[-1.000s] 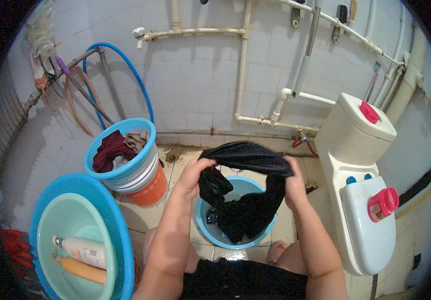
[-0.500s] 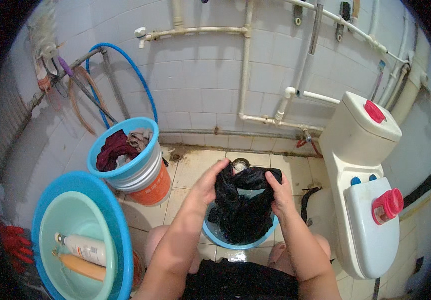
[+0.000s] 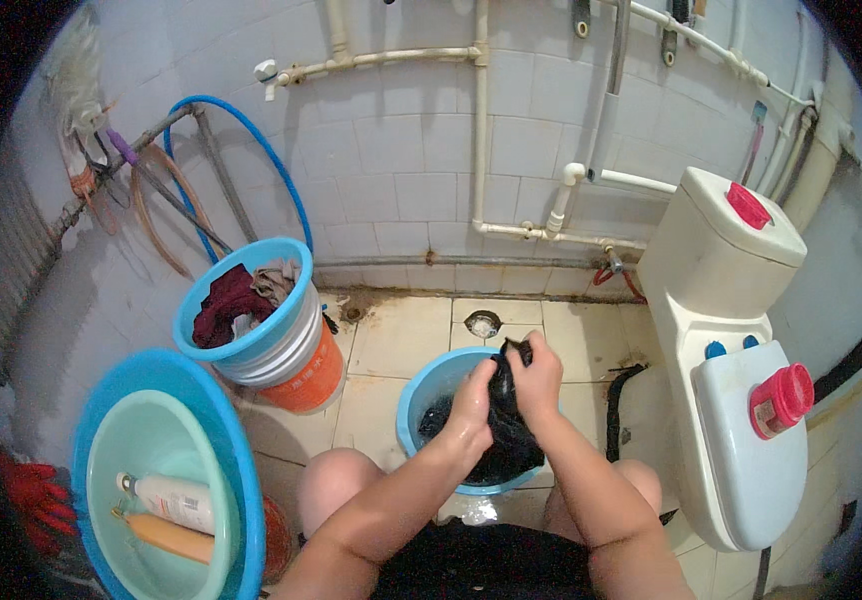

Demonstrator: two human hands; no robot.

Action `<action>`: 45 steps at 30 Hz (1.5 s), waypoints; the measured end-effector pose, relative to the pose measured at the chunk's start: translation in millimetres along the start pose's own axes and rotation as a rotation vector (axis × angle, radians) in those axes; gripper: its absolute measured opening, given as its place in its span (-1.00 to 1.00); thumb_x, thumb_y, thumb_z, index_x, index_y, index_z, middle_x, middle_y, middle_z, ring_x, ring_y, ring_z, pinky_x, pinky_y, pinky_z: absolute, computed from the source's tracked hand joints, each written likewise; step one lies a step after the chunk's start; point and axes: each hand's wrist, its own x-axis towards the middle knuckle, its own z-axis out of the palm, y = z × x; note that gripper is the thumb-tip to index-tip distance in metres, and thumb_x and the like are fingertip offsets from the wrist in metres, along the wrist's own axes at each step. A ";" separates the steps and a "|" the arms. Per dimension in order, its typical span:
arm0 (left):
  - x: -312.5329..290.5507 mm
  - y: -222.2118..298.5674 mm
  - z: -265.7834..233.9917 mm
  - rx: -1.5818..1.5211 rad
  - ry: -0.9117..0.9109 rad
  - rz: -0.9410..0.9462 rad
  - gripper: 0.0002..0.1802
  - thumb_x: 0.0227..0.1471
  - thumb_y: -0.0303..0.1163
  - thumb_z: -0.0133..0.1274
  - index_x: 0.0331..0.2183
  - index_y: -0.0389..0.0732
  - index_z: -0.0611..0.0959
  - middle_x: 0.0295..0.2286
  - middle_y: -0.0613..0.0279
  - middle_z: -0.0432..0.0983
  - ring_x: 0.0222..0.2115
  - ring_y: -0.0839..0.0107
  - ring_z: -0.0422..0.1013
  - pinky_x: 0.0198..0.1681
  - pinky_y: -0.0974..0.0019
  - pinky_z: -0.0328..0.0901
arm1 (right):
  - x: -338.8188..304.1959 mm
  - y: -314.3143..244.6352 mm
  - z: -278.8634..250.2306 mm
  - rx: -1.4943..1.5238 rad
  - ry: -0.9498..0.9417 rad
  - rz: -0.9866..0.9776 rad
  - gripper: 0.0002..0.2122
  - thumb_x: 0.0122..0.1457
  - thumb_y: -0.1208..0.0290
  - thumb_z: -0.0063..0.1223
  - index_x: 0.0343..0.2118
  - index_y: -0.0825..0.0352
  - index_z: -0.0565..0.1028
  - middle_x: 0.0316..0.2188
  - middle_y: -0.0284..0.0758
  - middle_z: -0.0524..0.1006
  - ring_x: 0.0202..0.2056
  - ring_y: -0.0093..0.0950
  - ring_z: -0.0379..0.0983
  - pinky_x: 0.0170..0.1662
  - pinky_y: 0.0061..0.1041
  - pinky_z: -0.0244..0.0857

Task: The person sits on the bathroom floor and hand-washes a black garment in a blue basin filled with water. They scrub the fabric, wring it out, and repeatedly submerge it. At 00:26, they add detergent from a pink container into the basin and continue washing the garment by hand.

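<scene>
Between my knees a light blue basin stands on the tiled floor, with dark wet cloth and some water in it. Over its right half I hold a black garment, bunched up, its lower part hanging into the basin. My left hand grips it from the left side, fingers closed. Just above and to the right, my right hand is closed on its upper end, a small tip of cloth sticking out. The garment's kind cannot be made out.
At left, a white and orange bucket carries a blue basin of maroon and grey clothes. Nearer, a green basin with bottles sits inside a larger blue one. A toilet with a red-lidded jar stands right. A floor drain lies beyond.
The black garment went from spread between both hands to gathered in a bunch. My hands came closer together, the left moving right and down. The basin's left side is now uncovered.
</scene>
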 end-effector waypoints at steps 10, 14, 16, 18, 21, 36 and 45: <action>0.9 23.4 2.1 0.037 -0.025 -0.072 -0.63 0.02 -0.07 -0.10 -0.32 -0.17 0.57 -0.36 0.20 0.53 -0.38 0.30 0.46 -0.23 0.21 0.35 | 7.5 62.4 29.1 0.432 -0.142 0.165 -0.69 0.11 0.35 -0.02 -0.11 0.35 0.31 -0.27 -0.21 0.46 -0.21 -0.35 0.38 -0.10 -0.44 0.22; -2.1 79.0 -4.1 -0.129 -0.022 0.003 -0.65 -0.04 -0.05 -0.02 -0.41 -0.14 0.58 -0.44 0.19 0.53 -0.42 0.25 0.45 -0.27 0.16 0.36 | -2.9 50.7 17.0 0.677 -0.588 0.326 -0.54 0.06 0.30 0.09 0.02 0.32 0.29 -0.19 -0.25 0.46 -0.13 -0.44 0.35 -0.01 -0.48 0.17; 1.9 108.3 -23.5 -0.126 -0.021 0.126 -0.69 -0.08 -0.08 0.02 -0.48 -0.14 0.58 -0.52 0.23 0.52 -0.46 0.27 0.45 -0.32 0.18 0.37 | -7.9 23.9 -6.0 0.427 -0.878 0.180 -0.51 -0.01 0.25 0.17 -0.02 0.33 0.34 -0.22 -0.27 0.48 -0.16 -0.46 0.36 -0.03 -0.49 0.18; -5.8 120.7 -19.1 -0.083 0.006 0.172 -0.71 -0.09 -0.11 0.02 -0.50 -0.15 0.58 -0.53 0.22 0.52 -0.48 0.28 0.45 -0.34 0.20 0.37 | -9.6 9.1 -17.1 0.400 -0.925 0.157 -0.48 -0.13 0.18 0.29 -0.12 0.36 0.42 -0.27 -0.33 0.50 -0.22 -0.50 0.39 -0.07 -0.51 0.21; -7.4 118.8 -15.5 -0.007 0.014 0.113 -0.73 -0.10 -0.18 0.02 -0.48 -0.19 0.58 -0.52 0.20 0.52 -0.48 0.28 0.44 -0.34 0.22 0.36 | -9.9 16.3 -11.9 0.894 -0.667 0.459 -0.62 -0.02 0.28 0.21 -0.16 0.32 0.41 -0.32 -0.34 0.48 -0.31 -0.52 0.38 -0.19 -0.46 0.27; 6.5 23.4 -6.2 -0.074 -0.174 -0.134 -0.72 0.00 -0.10 -0.07 -0.60 -0.04 0.42 -0.65 0.36 0.37 -0.63 0.47 0.33 -0.53 0.40 0.24 | -45.4 -35.8 -9.1 0.153 -0.187 -0.603 -0.71 -0.24 0.31 0.23 -0.61 0.33 0.33 -0.64 -0.24 0.37 -0.58 -0.26 0.32 -0.47 -0.40 0.21; -1.4 6.1 11.0 -0.057 -0.026 -0.025 -0.60 0.03 0.02 -0.18 -0.58 -0.09 0.44 -0.54 0.35 0.39 -0.48 0.46 0.37 -0.38 0.34 0.30 | -22.3 -7.0 18.3 0.107 0.028 -0.221 -0.79 -0.06 0.39 0.08 -0.54 0.39 0.31 -0.55 -0.12 0.36 -0.49 -0.26 0.31 -0.40 -0.38 0.21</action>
